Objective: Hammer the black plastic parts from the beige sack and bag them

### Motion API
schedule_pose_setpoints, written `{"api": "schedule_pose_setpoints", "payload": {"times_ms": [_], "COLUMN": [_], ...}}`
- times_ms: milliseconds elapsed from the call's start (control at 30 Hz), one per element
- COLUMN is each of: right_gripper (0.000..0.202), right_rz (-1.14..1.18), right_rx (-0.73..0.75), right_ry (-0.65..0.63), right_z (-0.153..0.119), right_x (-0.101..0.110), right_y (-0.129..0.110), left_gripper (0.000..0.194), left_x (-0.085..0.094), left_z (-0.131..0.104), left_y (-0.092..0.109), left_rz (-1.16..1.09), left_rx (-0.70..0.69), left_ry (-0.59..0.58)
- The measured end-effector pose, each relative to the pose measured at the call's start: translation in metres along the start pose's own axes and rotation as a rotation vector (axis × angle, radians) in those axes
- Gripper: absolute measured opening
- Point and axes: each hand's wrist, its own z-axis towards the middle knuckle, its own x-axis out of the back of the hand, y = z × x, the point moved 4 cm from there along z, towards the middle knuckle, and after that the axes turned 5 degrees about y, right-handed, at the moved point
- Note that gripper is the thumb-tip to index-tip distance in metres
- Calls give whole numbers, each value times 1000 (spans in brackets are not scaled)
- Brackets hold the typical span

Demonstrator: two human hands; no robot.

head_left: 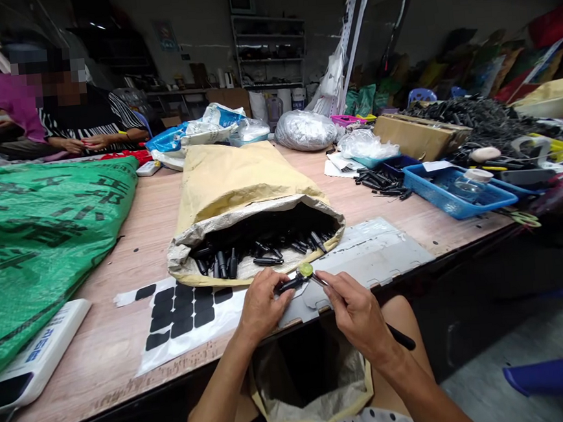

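Note:
My left hand [263, 303] is closed around a small black cylindrical part [292, 283] at the table's front edge. At the tip of that part is a round yellow-green piece [306, 270], whose kind I cannot make out. My right hand [354, 306] grips a slim tool with a black handle [401, 337] and a metal shaft [320, 278]. The shaft's tip is at or very near the yellow-green piece. Just beyond my hands lies a yellow woven sack [240, 175], its mouth facing me, with many black parts [222, 264] inside.
A sheet of black stickers [182, 310] and a grey board [382, 245] lie under and beside my hands. Left are a green sack [42, 210] and a white scale [44, 356]. A blue tray [455, 191] stands right. Another open sack [316, 410] is at my lap. Two people sit back left.

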Motion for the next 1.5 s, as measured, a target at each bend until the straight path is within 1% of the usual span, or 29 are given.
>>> {"api": "schedule_pose_setpoints", "payload": {"times_ms": [100, 200, 300, 400, 467, 533, 600, 733, 867, 967, 1033, 1133, 1400, 1500], "right_gripper": [42, 44, 44, 44, 45, 45, 43, 36, 29, 29, 30, 30, 28, 28], "right_rz": [-12, -76, -82, -49, -52, -64, -64, -93, -273, -425, -467, -456, -451, -446], "right_rx": [17, -11, -25, 15, 44, 50, 30, -27, -50, -18, 2, 4, -28, -29], "right_ry": [-6, -60, -66, -50, -64, -88, -92, -2, 46, 56, 74, 100, 84, 82], "right_z": [1, -1, -1, 0, -1, -2, -3, 1, 7, 8, 8, 7, 7, 7], "right_x": [-1, -3, -4, -7, -11, -16, -17, -5, 7, 8, 7, 6, 5, 4], "right_y": [-6, -8, -10, -16, -19, -19, -16, 1, 25, 41, 48, 52, 54, 55], "left_gripper": [14, 14, 14, 9, 4, 5, 4, 17, 17, 16, 15, 16, 16, 19], "left_x": [0, -1, 0, 1, 2, 3, 3, 2, 1, 1, 1, 2, 3, 7], "left_z": [1, 1, 1, 2, 2, 3, 3, 2, 1, 1, 1, 1, 3, 0], "left_y": [0, -1, -1, 0, 2, 3, 4, 4, 2, 1, 0, 0, 1, 9], "left_rz": [-7, -15, -20, -18, -10, -4, -11, -27, -12, -13, -23, -36, -28, -18], "left_rx": [9, 21, 25, 19, 19, 30, 43, 51, 54, 57, 57, 58, 37, 9], "left_ry": [-4, -3, -3, -9, -8, -1, 3, 9, 2, 0, -2, -13, -14, -23]}}
